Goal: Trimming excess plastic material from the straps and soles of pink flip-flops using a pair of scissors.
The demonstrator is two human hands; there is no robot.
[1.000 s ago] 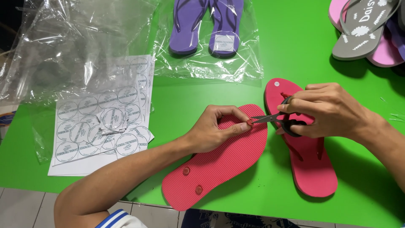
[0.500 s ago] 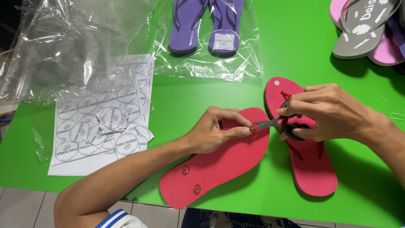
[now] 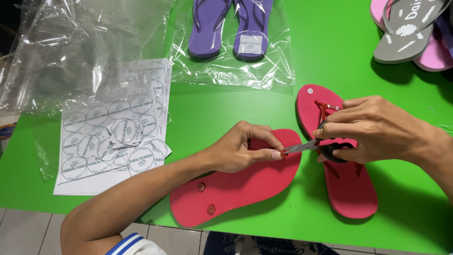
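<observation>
The left hand (image 3: pixel 238 152) pinches the overturned red sandal (image 3: pixel 236 182) near the worktop's (image 3: pixel 198 113) front edge. The right hand (image 3: pixel 373 130) grips scissors (image 3: pixel 311 145), tips at that pinch.

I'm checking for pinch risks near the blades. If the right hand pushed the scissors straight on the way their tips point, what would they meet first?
The right hand aims the scissors leftward. Their tips sit at the left hand's fingertips, pinched on the upturned red sandal, so those fingers probably come first, though depth is unclear.
</observation>
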